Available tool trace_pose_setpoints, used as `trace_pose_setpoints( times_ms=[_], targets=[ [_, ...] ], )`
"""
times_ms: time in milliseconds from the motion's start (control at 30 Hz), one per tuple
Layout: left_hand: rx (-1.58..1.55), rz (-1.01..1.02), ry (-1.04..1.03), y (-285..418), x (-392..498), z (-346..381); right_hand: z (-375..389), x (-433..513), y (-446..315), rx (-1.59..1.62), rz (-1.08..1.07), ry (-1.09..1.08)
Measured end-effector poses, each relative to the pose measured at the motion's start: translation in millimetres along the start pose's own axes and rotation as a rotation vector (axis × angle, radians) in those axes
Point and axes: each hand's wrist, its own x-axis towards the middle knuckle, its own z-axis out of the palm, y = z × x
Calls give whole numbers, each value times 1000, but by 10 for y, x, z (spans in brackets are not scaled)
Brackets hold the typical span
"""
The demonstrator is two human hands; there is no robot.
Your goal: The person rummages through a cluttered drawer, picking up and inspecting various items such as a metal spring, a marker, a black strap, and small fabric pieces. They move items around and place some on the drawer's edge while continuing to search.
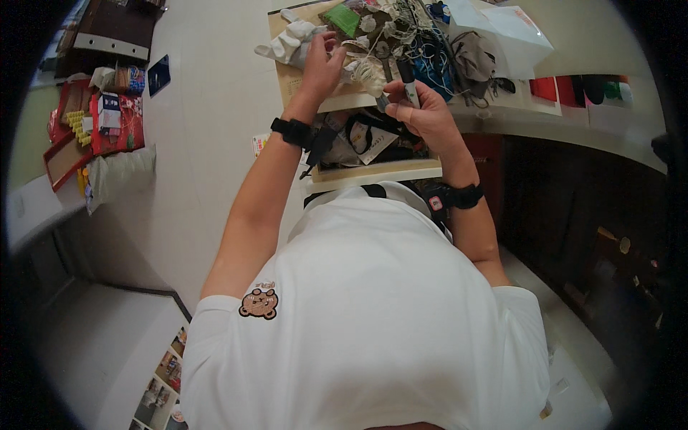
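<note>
My right hand (424,113) grips a marker pen (410,88) with a black cap and a pale body. Between its thumb and fingers there is also a small grey piece (382,102), beside a bundle of cream string (366,74). My left hand (323,64) is over a crumpled white cloth item (294,44), possibly a glove, its fingers bent; whether they pinch anything is unclear. Around both hands lies a tangle of pale cords (414,16), blue cords (432,67), a green packet (343,20) and a metal tool (383,54) with a round head.
Below my hands an open drawer (376,167) holds dark straps and papers. A white plastic bag (502,40) and a grey-brown cloth pouch (475,54) sit right of the tangle. Red boxes and packets (121,129) are stacked at far left. Dark cabinet doors (564,183) stand at right.
</note>
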Motion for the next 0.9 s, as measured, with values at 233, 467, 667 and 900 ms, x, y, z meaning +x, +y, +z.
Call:
trace_pose_setpoints(
  times_ms=[233, 467, 667, 900],
  targets=[
    [493, 242, 158, 150, -337, -244, -82, 162, 236, -15, -90, 137],
    [-698, -378, -92, 496, -697, -234, 57, 361, 309, -147, -133, 37],
    [-1072, -495, 26, 639, -824, -446, 3, 466, 400, -189, 4, -28],
    [-565, -417, 122, 789, -972, -1087, -252, 887, 688, -962, -364, 60]
  ],
)
